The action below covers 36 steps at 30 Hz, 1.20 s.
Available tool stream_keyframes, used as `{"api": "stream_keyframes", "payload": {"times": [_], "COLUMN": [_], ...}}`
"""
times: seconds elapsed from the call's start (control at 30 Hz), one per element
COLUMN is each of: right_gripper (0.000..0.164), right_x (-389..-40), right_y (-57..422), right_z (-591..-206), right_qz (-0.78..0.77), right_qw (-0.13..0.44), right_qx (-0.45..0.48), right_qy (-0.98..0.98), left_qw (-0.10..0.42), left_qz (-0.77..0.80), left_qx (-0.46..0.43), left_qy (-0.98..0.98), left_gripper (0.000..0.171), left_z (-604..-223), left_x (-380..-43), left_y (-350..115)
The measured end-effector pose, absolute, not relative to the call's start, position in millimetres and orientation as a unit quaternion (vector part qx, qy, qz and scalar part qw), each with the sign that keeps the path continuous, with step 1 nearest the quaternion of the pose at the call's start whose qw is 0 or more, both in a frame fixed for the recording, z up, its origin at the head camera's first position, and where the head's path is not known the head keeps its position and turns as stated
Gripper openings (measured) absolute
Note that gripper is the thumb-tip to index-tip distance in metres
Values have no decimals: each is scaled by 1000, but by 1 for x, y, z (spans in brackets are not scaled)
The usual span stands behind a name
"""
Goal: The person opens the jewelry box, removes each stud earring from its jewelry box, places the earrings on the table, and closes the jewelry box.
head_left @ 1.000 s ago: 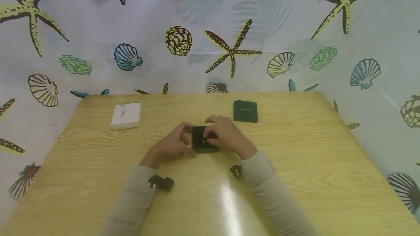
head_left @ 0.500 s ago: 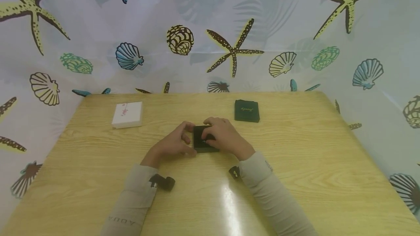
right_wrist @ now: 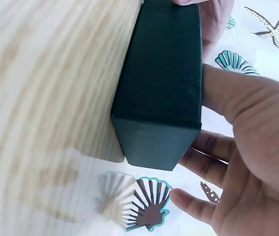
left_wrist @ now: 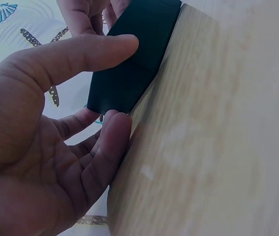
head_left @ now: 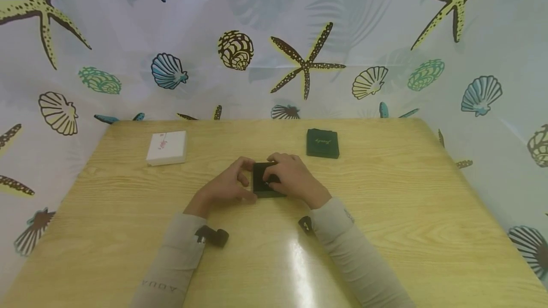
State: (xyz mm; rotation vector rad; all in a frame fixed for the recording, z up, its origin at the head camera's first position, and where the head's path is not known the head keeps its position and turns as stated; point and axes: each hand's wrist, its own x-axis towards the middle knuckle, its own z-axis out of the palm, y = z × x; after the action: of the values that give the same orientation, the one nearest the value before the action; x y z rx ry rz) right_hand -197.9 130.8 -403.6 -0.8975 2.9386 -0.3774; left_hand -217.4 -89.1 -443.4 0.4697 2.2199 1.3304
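A dark green jewelry box (head_left: 269, 194), its top uncovered to show a black insert (head_left: 259, 175), sits on the table between both hands. My left hand (head_left: 227, 184) grips its left end, with the thumb along the near wall in the left wrist view, where the box (left_wrist: 129, 59) shows its side. Over the insert, my right hand (head_left: 293, 179) has thumb and index finger pinched at a small silver piece of jewelry (head_left: 266, 183), mostly covered by the fingertips. In the right wrist view the box wall (right_wrist: 164, 64) hides those fingertips.
Behind the right hand lies a dark green lid (head_left: 322, 143) with gold lettering. A white box (head_left: 167, 148) with a pink print stands at the back left of the wooden table (head_left: 406, 203). A shell-patterned cloth (head_left: 192, 37) hangs behind and at both sides.
The right hand's fingertips have drawn in over the silver piece, which showed more fully a second ago. The left hand and the box have barely moved.
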Motion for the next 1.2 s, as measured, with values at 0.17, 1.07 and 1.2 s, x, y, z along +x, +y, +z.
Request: {"api": "stream_keyframes", "payload": {"times": [0.17,1.07,1.2], "right_gripper": [16,14,12], "right_x": [-198,-196,-196], "right_y": [130,124,124], "right_z": [-405,-406,-405], "right_qz": [-120,-76,-78], "right_qw": [25,7,10], "right_qx": [-282,-279,-286], "right_qy": [952,957,955], "left_qw": [251,249,251], "left_qz": [491,487,488], "left_qx": [175,167,167], "left_qy": [816,820,819], "left_gripper": [87,89,89], "left_z": [-444,-444,-443], "left_x": [-217,-218,-217], "left_y": [-89,-88,-88]}}
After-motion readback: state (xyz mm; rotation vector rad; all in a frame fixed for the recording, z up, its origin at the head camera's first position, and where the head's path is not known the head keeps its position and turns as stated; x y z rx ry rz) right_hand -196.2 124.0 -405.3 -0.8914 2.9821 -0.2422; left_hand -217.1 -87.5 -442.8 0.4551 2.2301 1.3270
